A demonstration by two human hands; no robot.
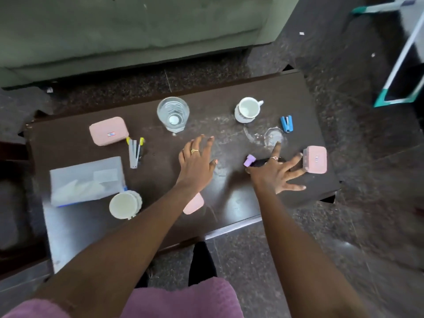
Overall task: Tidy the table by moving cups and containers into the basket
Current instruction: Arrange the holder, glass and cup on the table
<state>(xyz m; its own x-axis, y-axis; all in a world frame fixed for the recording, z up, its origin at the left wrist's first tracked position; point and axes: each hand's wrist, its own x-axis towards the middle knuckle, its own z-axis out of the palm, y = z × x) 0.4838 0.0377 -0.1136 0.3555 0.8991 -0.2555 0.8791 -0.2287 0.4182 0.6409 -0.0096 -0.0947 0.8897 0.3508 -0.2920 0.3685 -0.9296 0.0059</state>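
On the dark table (286, 92) stand a clear glass (173, 114) at the back middle and a white teacup (248, 109) to its right. A second white cup (125, 204) sits near the front left. Pink containers lie at the back left (109, 131), at the right edge (315, 159), and a third pink container (193, 204) is partly hidden under my left forearm. My left hand (197, 161) hovers open over the table's middle, below the glass. My right hand (276, 172) is spread open, fingertips close to the right pink container. No basket is in view.
A tissue pack (87, 180) lies front left, pens (135, 151) beside it. A purple-capped dark object (252, 161) sits under my right hand. A small clear glass dish (274, 134) and a blue stapler (286, 123) lie back right. A grey sofa (128, 31) stands beyond.
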